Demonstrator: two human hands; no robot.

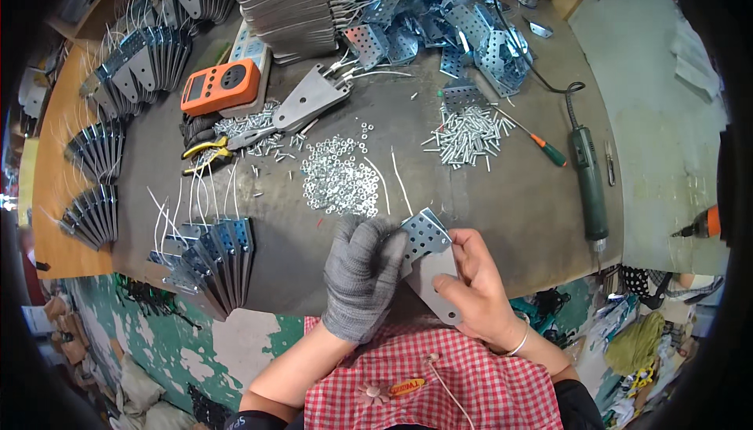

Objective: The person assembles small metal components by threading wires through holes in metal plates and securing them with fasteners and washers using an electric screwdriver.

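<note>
Beyond the red-and-white checked cloth apron point(345, 387), grips a flat grey metal plate point(434, 285) in the closed fingers of the bare right hand point(474, 285), with a blue perforated metal bracket point(426, 235) at its far end. Touches the bracket's left edge with the grey knit-gloved left hand point(358, 277); cannot tell whether gripping with those fingers. From the plate, on the brownish-grey counter point(290, 245), has fanned blue-and-grey metal assemblies point(216, 265) at nine o'clock, small silver nuts point(341, 179) near eleven, a dark green cylindrical power screwdriver point(587, 183) at two, and silver screws point(468, 138) just past twelve.
</note>
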